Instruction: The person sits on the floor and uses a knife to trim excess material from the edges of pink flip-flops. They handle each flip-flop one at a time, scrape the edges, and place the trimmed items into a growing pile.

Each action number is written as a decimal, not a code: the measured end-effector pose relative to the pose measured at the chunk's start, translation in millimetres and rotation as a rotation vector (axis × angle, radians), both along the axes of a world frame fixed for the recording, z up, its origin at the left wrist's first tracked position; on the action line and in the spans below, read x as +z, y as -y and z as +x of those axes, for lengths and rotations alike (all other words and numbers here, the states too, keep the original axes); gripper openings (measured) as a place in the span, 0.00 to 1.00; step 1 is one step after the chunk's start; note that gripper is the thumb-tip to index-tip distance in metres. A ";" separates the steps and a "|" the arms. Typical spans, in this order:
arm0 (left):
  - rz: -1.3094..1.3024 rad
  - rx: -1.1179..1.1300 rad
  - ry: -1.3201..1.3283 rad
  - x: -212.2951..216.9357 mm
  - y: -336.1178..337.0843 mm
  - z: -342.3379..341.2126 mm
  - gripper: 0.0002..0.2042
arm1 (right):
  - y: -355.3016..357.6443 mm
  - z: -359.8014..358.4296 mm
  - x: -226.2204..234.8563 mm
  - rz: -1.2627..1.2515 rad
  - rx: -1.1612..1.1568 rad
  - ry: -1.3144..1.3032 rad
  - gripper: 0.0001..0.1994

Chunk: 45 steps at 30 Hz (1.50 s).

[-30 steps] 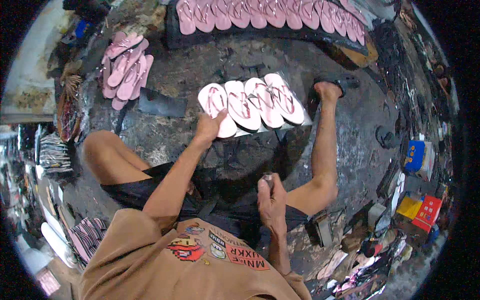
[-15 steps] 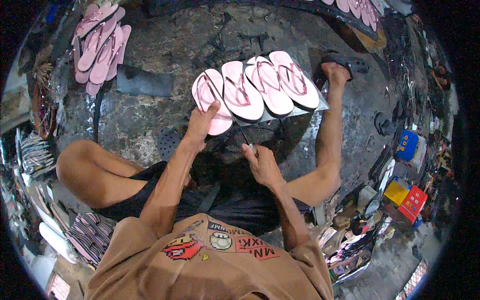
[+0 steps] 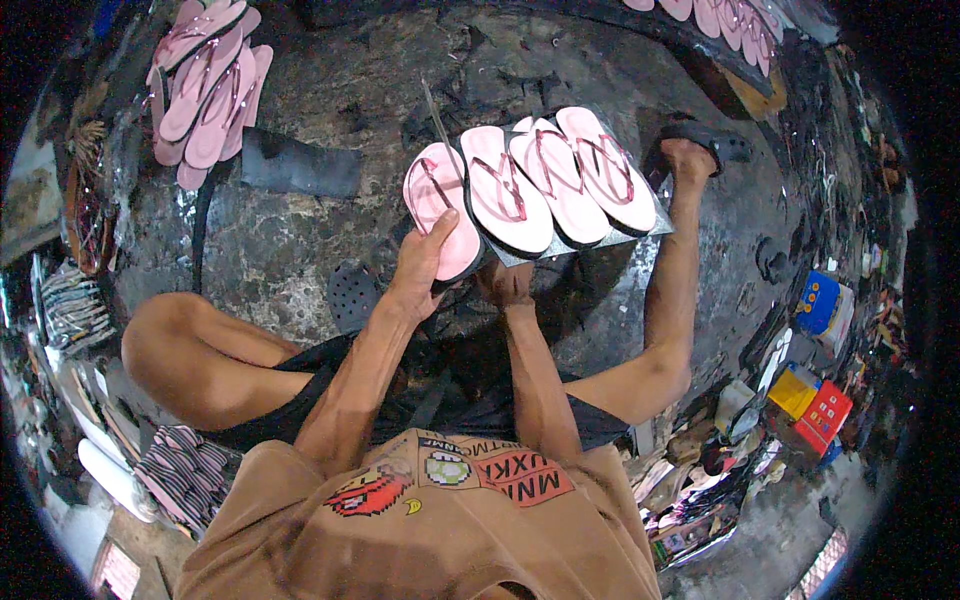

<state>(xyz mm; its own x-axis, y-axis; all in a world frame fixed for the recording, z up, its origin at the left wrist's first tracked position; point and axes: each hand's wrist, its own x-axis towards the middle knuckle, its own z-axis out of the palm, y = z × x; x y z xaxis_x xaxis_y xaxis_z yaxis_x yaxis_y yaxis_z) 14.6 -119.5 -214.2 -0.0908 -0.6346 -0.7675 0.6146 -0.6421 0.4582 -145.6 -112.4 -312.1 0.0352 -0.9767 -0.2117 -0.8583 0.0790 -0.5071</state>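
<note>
Your left hand (image 3: 425, 262) grips the near end of the leftmost pink sandal (image 3: 440, 208) in a row of four lying on a grey sheet (image 3: 560, 245). Your right hand (image 3: 505, 283) sits just below the next sandal (image 3: 505, 202); its grip is hidden. You appear to be aligning the row. Next, square that sandal against its neighbour.

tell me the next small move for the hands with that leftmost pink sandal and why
Probably ease the leftmost pink flip-flop down flat beside the other three pink flip-flops. The left hand has its grip on the near end of that flip-flop, which overlaps its neighbour's edge, while the right hand sits at the near edge of the row. Aligning it would even out the row.
</note>
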 end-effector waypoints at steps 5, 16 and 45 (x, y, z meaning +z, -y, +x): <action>-0.030 0.011 -0.013 -1.8 -1.8 1.3 0.18 | 55.3 1.9 9.2 0.141 0.091 0.139 0.22; -0.295 -0.335 0.600 167.7 -105.4 31.3 0.24 | 20.7 51.3 134.5 0.469 -0.272 1.118 0.31; -0.409 -0.599 0.444 255.6 -72.5 20.0 0.24 | -188.1 -64.3 230.0 -0.017 0.019 0.494 0.15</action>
<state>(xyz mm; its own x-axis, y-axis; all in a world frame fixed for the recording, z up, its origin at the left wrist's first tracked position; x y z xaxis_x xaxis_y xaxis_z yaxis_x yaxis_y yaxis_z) 34.6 -47.0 41.4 -0.2447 -0.8106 -0.5320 -0.0677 -0.5330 0.8434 -209.9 75.7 -82.2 0.1455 -0.9781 -0.1490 -0.5165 0.0534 -0.8546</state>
